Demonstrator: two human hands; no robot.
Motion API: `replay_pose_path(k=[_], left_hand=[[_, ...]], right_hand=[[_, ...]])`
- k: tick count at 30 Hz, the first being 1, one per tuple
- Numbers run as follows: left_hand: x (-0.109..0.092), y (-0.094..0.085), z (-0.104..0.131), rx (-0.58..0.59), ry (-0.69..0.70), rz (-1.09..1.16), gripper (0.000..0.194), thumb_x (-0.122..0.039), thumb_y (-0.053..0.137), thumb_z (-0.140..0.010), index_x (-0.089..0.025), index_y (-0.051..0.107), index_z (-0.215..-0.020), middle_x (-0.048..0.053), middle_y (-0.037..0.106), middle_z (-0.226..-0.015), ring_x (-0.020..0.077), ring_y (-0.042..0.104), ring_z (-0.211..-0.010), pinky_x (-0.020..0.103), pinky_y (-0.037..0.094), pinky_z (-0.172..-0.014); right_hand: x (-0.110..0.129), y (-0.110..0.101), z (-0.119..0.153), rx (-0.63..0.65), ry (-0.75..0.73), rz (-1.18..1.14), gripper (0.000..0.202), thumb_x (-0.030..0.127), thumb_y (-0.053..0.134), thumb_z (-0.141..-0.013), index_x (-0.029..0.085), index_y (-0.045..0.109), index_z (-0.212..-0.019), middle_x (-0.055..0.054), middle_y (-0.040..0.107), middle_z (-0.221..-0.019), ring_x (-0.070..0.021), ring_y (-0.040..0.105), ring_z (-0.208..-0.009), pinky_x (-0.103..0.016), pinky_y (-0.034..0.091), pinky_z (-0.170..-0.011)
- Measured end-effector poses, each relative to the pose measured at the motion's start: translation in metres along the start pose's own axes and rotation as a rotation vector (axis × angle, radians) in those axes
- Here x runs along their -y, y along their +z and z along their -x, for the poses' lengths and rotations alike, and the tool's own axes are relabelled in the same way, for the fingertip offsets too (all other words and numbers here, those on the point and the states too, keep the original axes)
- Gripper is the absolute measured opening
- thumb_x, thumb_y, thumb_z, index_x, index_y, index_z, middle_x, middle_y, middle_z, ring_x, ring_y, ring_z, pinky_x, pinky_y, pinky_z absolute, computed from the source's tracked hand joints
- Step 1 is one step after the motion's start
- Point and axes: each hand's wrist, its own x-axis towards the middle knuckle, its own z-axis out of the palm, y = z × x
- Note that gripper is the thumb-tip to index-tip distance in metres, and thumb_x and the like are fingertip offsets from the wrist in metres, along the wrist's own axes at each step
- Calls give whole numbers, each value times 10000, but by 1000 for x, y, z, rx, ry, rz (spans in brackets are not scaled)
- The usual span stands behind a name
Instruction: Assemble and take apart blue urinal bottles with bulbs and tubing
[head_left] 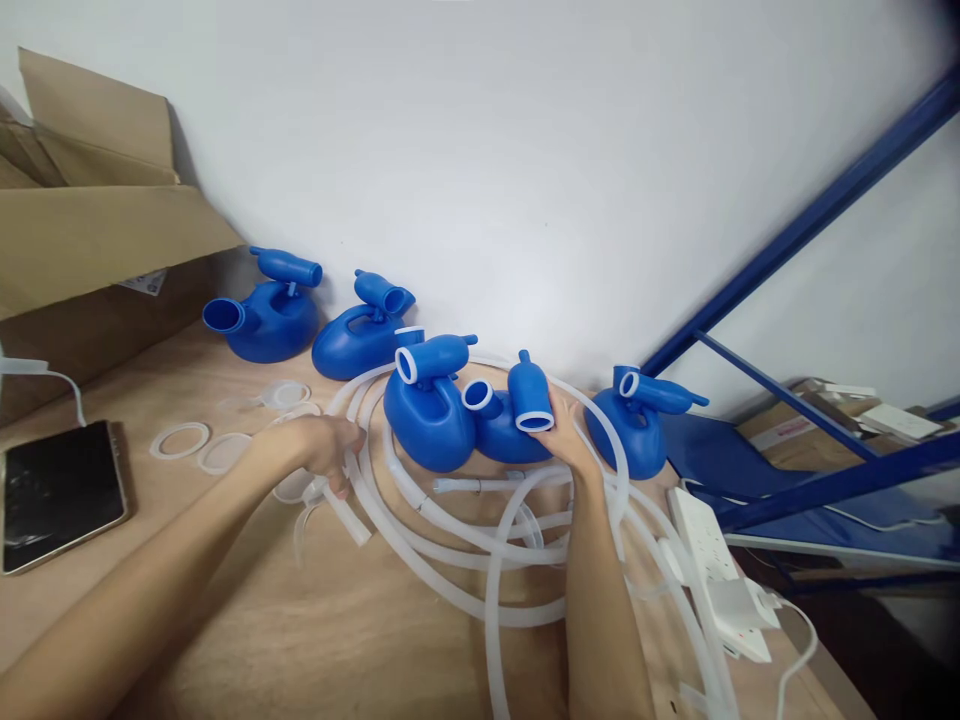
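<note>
My right hand (564, 432) is wrapped round a blue funnel piece (529, 392) with a white rim, which stands narrow end up beside a blue bottle (504, 432). At the left side of the coiled clear tubing (427, 575), my left hand (330, 448) reaches down with its fingers bent; whether it grips the tubing cannot be made out. Another blue bottle (427, 425), topped by a white-rimmed funnel piece (439, 357), stands between my hands. Clear rings (180, 440) and small clear parts lie left of my left hand.
More blue bottles stand along the wall, at the left (274, 325) and right (630, 440). A phone (64, 495) and an open cardboard box (90, 240) are at the left. On the right are a power strip (709, 560) and a blue metal frame (795, 225).
</note>
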Motion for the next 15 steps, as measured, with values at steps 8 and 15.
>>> replay_pose_path(k=[8, 15], left_hand=[[10, 0, -14, -21, 27, 3, 684, -337, 789, -624, -234, 711, -1296, 112, 733, -1239, 318, 704, -1062, 334, 515, -801], [25, -1, -15, -67, 7, 5, 570, -331, 724, -734, -243, 718, -1297, 111, 748, -1187, 322, 701, -1026, 347, 506, -773]], right_hand=[[18, -4, 0, 21, 51, -8, 1130, 631, 729, -833, 316, 108, -1723, -145, 302, -1757, -403, 231, -1639, -748, -51, -1277], [30, 12, -10, -50, 213, 116, 967, 592, 758, -808, 257, 374, -1630, -174, 480, -1612, -413, 338, -1569, -709, 97, -1286]])
